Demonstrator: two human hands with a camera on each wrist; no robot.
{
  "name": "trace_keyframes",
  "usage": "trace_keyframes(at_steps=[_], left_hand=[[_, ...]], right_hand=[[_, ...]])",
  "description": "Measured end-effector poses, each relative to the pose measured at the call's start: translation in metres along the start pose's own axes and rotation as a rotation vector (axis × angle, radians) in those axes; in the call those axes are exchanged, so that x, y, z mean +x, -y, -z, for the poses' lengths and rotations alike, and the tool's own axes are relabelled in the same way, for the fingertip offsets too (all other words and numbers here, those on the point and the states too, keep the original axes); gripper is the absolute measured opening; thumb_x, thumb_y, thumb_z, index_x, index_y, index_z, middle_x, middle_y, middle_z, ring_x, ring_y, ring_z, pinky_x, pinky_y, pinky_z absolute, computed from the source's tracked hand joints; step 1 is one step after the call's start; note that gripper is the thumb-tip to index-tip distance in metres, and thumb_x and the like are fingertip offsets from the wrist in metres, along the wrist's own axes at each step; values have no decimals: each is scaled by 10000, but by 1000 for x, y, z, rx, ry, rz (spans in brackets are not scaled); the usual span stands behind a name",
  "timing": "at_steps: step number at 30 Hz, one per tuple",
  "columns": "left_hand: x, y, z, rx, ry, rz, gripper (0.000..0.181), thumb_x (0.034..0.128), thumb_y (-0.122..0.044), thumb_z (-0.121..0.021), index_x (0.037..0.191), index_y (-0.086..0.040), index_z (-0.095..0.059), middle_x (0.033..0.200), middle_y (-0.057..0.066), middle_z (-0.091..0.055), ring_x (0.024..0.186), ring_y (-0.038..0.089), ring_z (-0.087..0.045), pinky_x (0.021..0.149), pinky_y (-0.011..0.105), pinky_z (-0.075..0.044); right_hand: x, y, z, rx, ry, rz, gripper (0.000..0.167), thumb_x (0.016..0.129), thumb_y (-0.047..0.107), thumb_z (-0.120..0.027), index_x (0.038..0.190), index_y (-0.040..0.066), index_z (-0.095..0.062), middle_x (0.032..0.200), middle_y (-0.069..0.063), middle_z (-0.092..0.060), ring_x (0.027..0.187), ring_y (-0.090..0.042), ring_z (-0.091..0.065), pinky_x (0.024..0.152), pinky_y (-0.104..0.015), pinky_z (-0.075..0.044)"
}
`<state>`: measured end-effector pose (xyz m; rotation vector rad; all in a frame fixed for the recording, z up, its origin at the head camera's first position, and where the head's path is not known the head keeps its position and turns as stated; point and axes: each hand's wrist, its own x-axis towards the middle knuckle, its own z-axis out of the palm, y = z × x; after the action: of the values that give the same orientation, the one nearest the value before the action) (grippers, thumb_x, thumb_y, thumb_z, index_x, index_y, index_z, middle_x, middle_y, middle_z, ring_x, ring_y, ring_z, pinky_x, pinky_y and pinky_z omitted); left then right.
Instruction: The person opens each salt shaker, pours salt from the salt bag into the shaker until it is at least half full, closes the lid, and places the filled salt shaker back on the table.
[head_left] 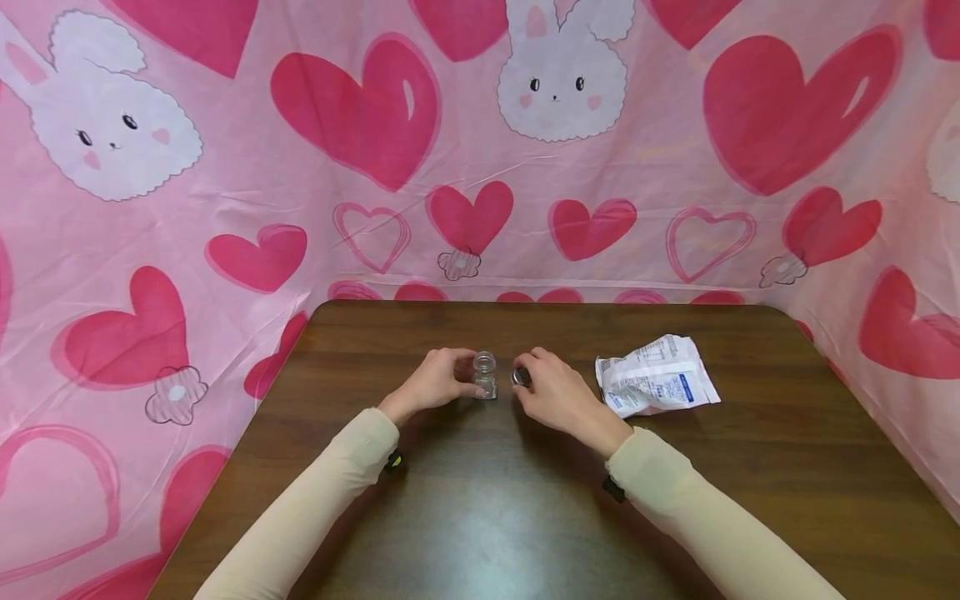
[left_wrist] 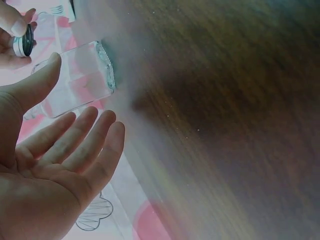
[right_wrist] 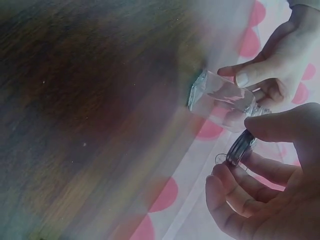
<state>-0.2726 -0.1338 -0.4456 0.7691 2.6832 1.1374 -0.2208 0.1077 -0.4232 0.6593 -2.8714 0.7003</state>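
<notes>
A small clear glass jar (head_left: 485,380) stands upright on the table, its threaded mouth uncovered. Beside it is my left hand (head_left: 441,379), thumb and fingers spread loosely about the jar's side. In the left wrist view the fingers (left_wrist: 102,145) look relaxed, and whether they touch the glass is hard to tell. My right hand (head_left: 558,390), just right of the jar, pinches a round dark lid (right_wrist: 240,147) with a silvery rim between thumb and fingers. That lid is held on edge, apart from the jar.
A crumpled white packet (head_left: 656,379) with printed text and a blue label lies right of my right hand. The brown wooden table (head_left: 465,517) ends at a pink cloth backdrop (head_left: 480,167) with hearts and rabbits behind and at the sides.
</notes>
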Motion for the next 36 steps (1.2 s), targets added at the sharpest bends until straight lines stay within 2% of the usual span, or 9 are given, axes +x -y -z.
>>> trace_keyframes(at_steps=[5,14,24,36], left_hand=[[0,-1,0,3,-3,-4,520,833,-148,-924,1273,1,-692,1106,91,-773,1005,199,-740,927,415,-573],[-1,-2,2,-19,2,-13,518,834,-134,-921,1274,15,-692,1130,103,-769,1032,221,-739,945,416,-567],[-2,0,3,-41,13,-8,513,841,-122,-913,1281,17,-688,1151,114,-758,1055,251,-732,966,441,-558],[-4,-2,1,-31,8,8,528,850,-135,-909,1304,14,-683,1147,100,-761,1042,219,-731,961,421,-560]], right_hand=[[-3,0,1,3,14,0,386,925,207,-814,1248,24,-709,1117,-100,-654,948,-246,-643,844,-475,-580],[-12,-5,3,-9,-14,11,351,924,197,-813,1214,24,-717,1094,-101,-663,938,-251,-656,835,-475,-572],[-20,-14,3,9,-11,-16,364,918,188,-818,1219,8,-718,1082,-115,-666,936,-267,-657,866,-485,-568],[-28,-19,4,2,-16,-17,356,911,176,-816,1205,2,-718,1113,-136,-667,990,-294,-657,907,-495,-555]])
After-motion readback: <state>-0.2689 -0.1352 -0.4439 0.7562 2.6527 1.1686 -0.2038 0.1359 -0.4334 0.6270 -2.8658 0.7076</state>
